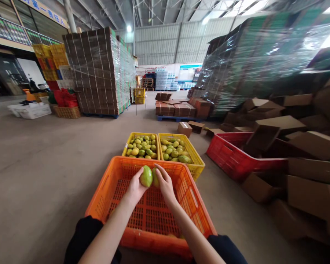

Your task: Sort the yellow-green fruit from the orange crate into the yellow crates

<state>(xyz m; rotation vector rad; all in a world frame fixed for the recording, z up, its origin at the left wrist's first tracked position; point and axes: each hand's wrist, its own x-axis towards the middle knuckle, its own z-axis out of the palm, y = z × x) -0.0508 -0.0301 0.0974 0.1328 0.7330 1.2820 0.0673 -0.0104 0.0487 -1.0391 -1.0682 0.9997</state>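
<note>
My left hand [137,185] is closed around a smooth green fruit [146,176] with a slightly pointed lower end. Close beside it, my right hand [165,183] holds a second green fruit [155,177], partly hidden by the fingers. Whether these are papayas, mangoes or another kind I cannot tell. Both hands are over the far part of a large orange plastic crate [98,200] with a slotted floor. A few fruits show in part along its near side. Directly behind stand two yellow crates, the left one [124,149] and the right one [198,168], filled with green and yellow fruits.
To the right, a red crate [225,161] stands among piled cardboard boxes [308,198]. Wrapped pallet stacks rise at the left [90,73] and right [244,69]. Flattened cartons lie on a blue pallet [176,118] farther back. Concrete floor [44,165] extends on the left.
</note>
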